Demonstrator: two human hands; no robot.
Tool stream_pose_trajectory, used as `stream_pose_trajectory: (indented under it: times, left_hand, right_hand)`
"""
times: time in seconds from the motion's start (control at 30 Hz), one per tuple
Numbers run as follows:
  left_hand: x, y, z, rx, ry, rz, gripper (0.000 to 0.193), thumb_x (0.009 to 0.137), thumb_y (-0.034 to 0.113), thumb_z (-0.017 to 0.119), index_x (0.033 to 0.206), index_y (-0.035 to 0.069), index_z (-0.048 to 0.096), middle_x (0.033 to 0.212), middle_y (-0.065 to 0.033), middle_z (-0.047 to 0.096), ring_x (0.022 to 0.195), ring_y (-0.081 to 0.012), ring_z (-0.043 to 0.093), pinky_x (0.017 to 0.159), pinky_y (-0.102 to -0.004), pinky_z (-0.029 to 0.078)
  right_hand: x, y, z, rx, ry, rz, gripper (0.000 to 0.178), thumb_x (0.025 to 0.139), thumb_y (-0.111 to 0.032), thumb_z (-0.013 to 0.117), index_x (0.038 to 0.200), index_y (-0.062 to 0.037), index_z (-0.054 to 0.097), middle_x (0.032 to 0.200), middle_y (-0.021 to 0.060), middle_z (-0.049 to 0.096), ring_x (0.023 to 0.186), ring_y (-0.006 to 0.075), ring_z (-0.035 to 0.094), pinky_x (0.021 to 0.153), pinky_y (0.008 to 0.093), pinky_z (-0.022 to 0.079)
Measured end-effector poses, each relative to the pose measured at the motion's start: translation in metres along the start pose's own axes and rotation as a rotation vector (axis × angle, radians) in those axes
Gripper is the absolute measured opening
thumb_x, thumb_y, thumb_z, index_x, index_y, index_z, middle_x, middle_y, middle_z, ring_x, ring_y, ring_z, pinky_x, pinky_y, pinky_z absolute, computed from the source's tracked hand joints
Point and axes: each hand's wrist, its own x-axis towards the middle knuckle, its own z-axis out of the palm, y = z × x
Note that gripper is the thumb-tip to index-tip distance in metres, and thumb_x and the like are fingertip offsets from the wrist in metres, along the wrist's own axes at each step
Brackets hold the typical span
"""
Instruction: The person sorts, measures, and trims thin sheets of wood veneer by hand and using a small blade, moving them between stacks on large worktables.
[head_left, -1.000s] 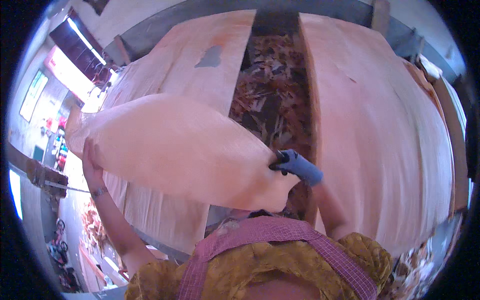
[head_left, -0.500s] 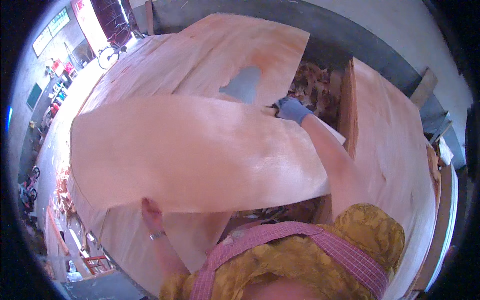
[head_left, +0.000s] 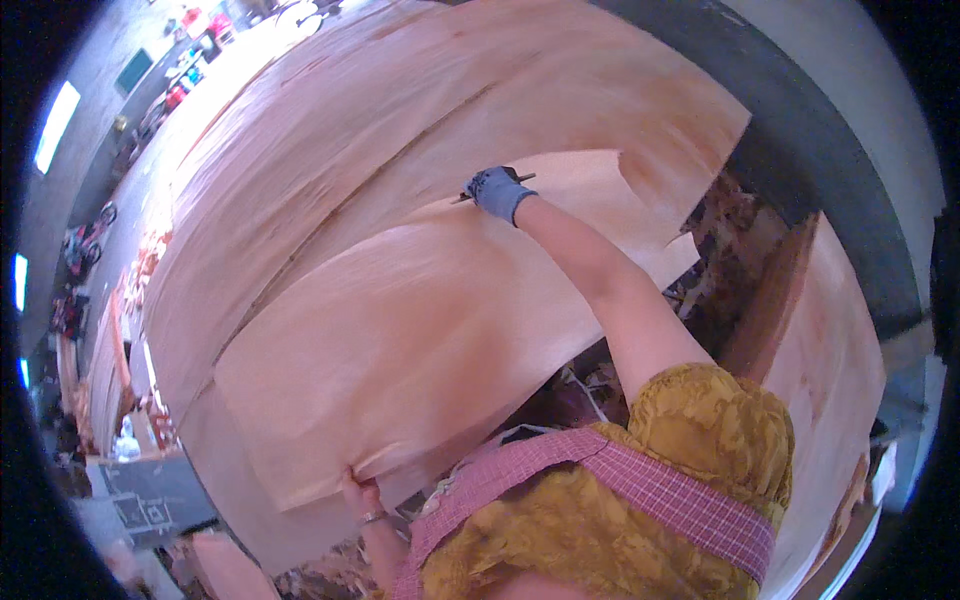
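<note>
A pale, thin wood veneer sheet (head_left: 400, 330) lies in front of me, partly over a broader sheet of veneer (head_left: 570, 80). My left hand (head_left: 362, 492), bare and with a band at the wrist, pinches the sheet's near edge, where the wood creases slightly. At the far edge, my right hand (head_left: 496, 194) in a grey-blue glove is closed around a small dark tool (head_left: 526, 178). Thin ends of the tool stick out on both sides of the fist; its exact kind is unclear.
To the right stands a stack of veneer (head_left: 830, 330). Brown veneer scraps (head_left: 750, 230) fill the gap before it, by a grey wall (head_left: 790, 110). A grey box-like surface (head_left: 150, 500) is at lower left. Bicycles and clutter line the far left.
My view has turned. The right hand with the tool has moved left along the sheet's far edge. The veneer sheet lies flatter and nearer, with my left hand still on its near edge.
</note>
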Motion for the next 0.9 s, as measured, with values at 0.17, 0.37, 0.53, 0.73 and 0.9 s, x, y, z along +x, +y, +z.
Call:
stream_pose_trajectory:
  times: [0.17,0.37,0.53,0.73,0.9]
  left_hand:
    - [-0.043,-0.042,0.043,-0.022,0.256,0.078,0.019,0.095,0.023,0.054,0.093,0.005,0.060,0.088,-0.0069,0.066,0.076,-0.0189,0.065,0.062,-0.0335,0.056]
    - [-0.047,-0.056,0.049,0.118,0.408,0.022,0.020,0.095,0.026,0.056,0.095,0.007,0.061,0.095,-0.0082,0.067,0.079,-0.0211,0.065,0.064,-0.0339,0.056]
    - [-0.044,-0.071,0.043,0.055,0.352,0.137,0.019,0.094,0.024,0.056,0.103,0.008,0.061,0.100,-0.0083,0.066,0.088,-0.0218,0.064,0.077,-0.0390,0.055]
    - [-0.051,-0.065,0.029,0.112,0.491,0.117,0.028,0.094,0.023,0.058,0.114,0.004,0.056,0.111,-0.0112,0.060,0.104,-0.0242,0.056,0.094,-0.0443,0.046]
    - [-0.023,-0.099,0.096,1.250,0.924,1.431,0.051,0.092,0.020,0.057,0.135,-0.002,0.041,0.137,-0.0175,0.046,0.130,-0.0268,0.037,0.112,-0.0452,0.025]
  right_hand:
    - [0.029,0.018,0.044,0.225,0.065,-0.152,0.038,0.087,-0.019,0.057,0.124,-0.0120,0.052,0.126,0.0170,0.058,0.094,0.0305,0.067,0.068,0.0467,0.055]
    - [-0.039,0.037,0.085,0.380,0.419,-0.070,0.049,0.089,-0.014,0.051,0.137,-0.0110,0.044,0.137,0.0179,0.047,0.101,0.0335,0.062,0.074,0.0488,0.055]
    - [-0.110,0.112,0.123,0.224,0.138,0.211,0.054,0.090,-0.029,0.054,0.139,-0.0109,0.042,0.142,0.0186,0.041,0.124,0.0411,0.044,0.089,0.0489,0.051]
    - [-0.117,0.152,0.150,0.320,0.032,0.276,0.055,0.093,-0.035,0.051,0.143,-0.0184,0.037,0.149,0.0174,0.032,0.134,0.0422,0.033,0.097,0.0531,0.044]
    - [-0.125,0.171,0.156,0.286,0.080,0.338,0.053,0.094,-0.037,0.051,0.141,-0.0161,0.039,0.144,0.0196,0.038,0.130,0.0432,0.037,0.096,0.0540,0.044]
